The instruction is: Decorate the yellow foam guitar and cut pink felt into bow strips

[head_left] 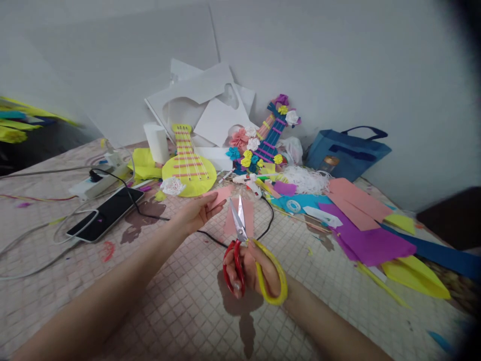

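My right hand (252, 271) grips a pair of scissors (240, 235) with one red and one yellow handle loop; the silver blades point up and away from me, slightly apart. My left hand (197, 210) pinches a small pink paper piece (221, 194) between thumb and fingers, just left of and above the blade tips. A second pink paper piece (246, 216) lies on the tiled surface right behind the blades. Both forearms reach in from the bottom edge.
A yellow paper guitar (188, 168) and a blue flowered guitar (268, 140) lean by white foam boards (210, 108). A phone (107, 213), power strip (99, 183) and cables lie left. Pink, purple, yellow and blue sheets (370, 235), a glue gun (250, 181) and a blue bag (345, 153) are on the right.
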